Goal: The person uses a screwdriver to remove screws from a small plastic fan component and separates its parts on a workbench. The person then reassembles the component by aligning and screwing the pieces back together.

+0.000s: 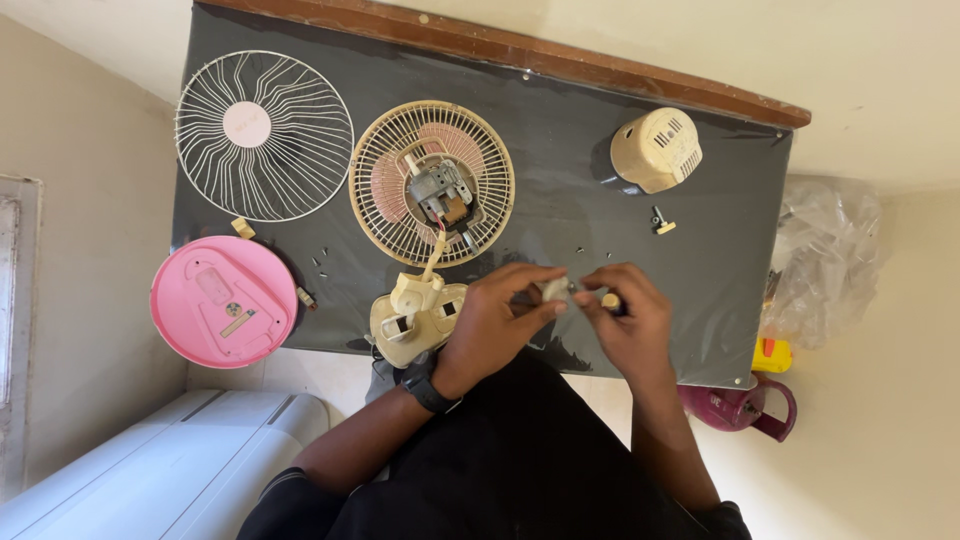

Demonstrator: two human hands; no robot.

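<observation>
Two hands, left (497, 320) and right (625, 315), pinching one small rounded grey part (555, 290), matte black tabletop (560, 130), ribbed beige grille (432, 185)

We saw a dark grey surface (600, 150) edged with a reddish-brown wooden strip (560, 60). On it lay a white wire fan guard (264, 136) with radiating spokes and a pale pink round centre. The second fan grille (432, 184) was cream, with fine radial ribs, pinkish showing behind them and a grey metal motor (438, 190) at its middle. The round base (224, 300) was bright pink. The motor cover (656, 149) was cream with dark slots, and the stand piece (415, 318) cream too. We noted a black wristband (430, 390), a small pale grey part (556, 290), a magenta jug (745, 408) and a yellow object (772, 355).
</observation>
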